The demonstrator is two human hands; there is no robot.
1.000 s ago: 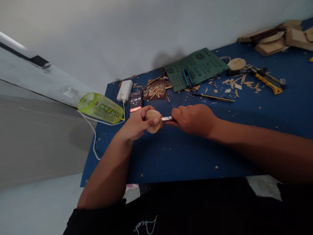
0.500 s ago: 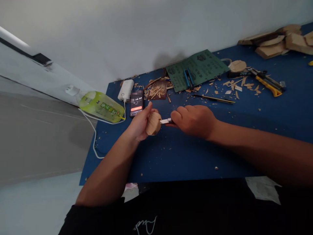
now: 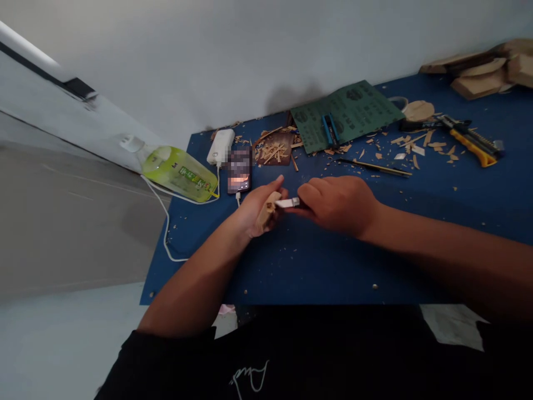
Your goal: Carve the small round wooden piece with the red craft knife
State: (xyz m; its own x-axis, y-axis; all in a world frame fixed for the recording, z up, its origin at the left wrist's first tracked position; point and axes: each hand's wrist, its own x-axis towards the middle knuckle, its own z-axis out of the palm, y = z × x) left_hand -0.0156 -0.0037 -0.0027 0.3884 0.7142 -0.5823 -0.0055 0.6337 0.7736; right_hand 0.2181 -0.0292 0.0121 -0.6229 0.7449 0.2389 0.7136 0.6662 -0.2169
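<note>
My left hand [image 3: 254, 208] is closed around a small rounded piece of pale wood [image 3: 267, 209], held just above the blue table [image 3: 325, 261]. My right hand [image 3: 335, 203] is closed on a small knife [image 3: 287, 203]; only its short silver blade shows, and the tip rests against the wood's edge. The handle is hidden inside my fist. Both hands meet near the table's middle left.
A phone [image 3: 239, 169] on a white cable lies beside a white power bank [image 3: 221, 147] and a green pouch [image 3: 177, 173]. Farther back are green sandpaper [image 3: 347, 115], wood shavings [image 3: 272, 151], a thin stick [image 3: 375, 166], a yellow utility knife [image 3: 472, 141], a wooden disc [image 3: 418, 110] and wood blocks [image 3: 483, 69].
The wood has turned in my left hand so that its edge now faces me instead of its broad face. The blade stays against it. My view has shifted slightly left.
</note>
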